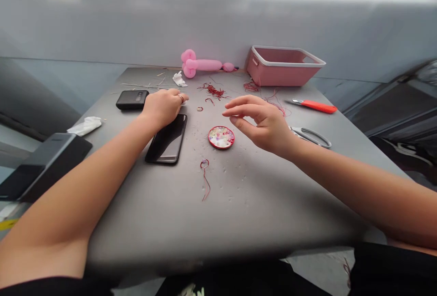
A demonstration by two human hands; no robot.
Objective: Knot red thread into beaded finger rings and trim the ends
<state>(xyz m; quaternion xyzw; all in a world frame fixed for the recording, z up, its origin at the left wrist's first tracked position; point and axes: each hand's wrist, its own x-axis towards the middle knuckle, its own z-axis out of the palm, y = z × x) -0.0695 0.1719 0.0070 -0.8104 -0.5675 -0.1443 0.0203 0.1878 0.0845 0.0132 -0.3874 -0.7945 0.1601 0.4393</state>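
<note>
My left hand (164, 106) rests knuckles-up on the grey table (239, 196), its fingers curled, over the far end of a black phone (167, 140) that lies face up. A ring shows on one finger. My right hand (261, 120) hovers just right of a small round red lid (221, 137) filled with colourful beads, its fingers spread and empty. A short piece of red thread (205, 177) lies in front of the lid. Small red thread bits (205, 104) lie between the hands.
A second black phone (132, 99) lies far left. Scissors (312, 135) and an orange-handled cutter (316, 105) lie at right. A pink basket (283, 64), a pink balloon figure (201, 64) and a red thread tangle (213, 90) sit at the back. A dark box (44, 161) stands left.
</note>
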